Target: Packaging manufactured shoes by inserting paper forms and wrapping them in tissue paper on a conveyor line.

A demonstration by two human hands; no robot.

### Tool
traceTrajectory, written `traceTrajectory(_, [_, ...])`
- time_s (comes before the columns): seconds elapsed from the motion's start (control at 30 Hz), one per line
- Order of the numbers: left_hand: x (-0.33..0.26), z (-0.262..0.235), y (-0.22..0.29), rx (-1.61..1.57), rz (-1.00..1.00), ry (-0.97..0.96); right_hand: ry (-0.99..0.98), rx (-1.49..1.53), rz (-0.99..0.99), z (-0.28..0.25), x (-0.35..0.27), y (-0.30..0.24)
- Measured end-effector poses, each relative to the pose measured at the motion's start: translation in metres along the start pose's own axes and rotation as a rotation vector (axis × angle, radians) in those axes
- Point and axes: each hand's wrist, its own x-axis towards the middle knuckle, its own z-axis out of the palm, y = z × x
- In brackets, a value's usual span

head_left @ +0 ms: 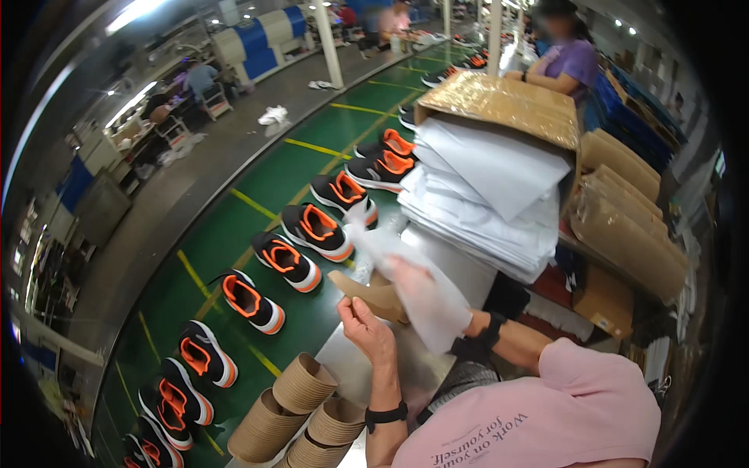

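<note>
My left hand (368,332) is closed, thumb and fingers pinching a curved piece of brown cardboard (373,296) above the metal table edge. Just to its right, my right hand (410,279) grips a thin sheet of white tissue paper (434,310). Both the sheet and that hand are smeared by motion, and the paper partly covers the fingers. The sheet hangs over one end of the cardboard piece; whether they touch is hard to tell. Closest to the hands on the green belt (316,343) stands a black shoe with orange lining and a white sole (287,262).
More such shoes line the belt on both sides. Stacks of curved brown cardboard pieces (269,425) stand at the near left. A carton (499,97) holding white paper sheets (476,210) lies at the far right. Beyond it is a co-worker in purple (568,66).
</note>
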Motion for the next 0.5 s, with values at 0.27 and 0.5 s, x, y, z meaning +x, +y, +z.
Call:
traceTrajectory(0.27, [0.014,0.001,0.032,-0.887,-0.415,-0.355,-0.598,-0.252,-0.447,-0.013,0.025,-0.068])
traceTrajectory(0.5, [-0.003,0.03,0.063,0.092,0.215,-0.17,-0.184,-0.84,-0.983,-0.078,0.074,-0.119])
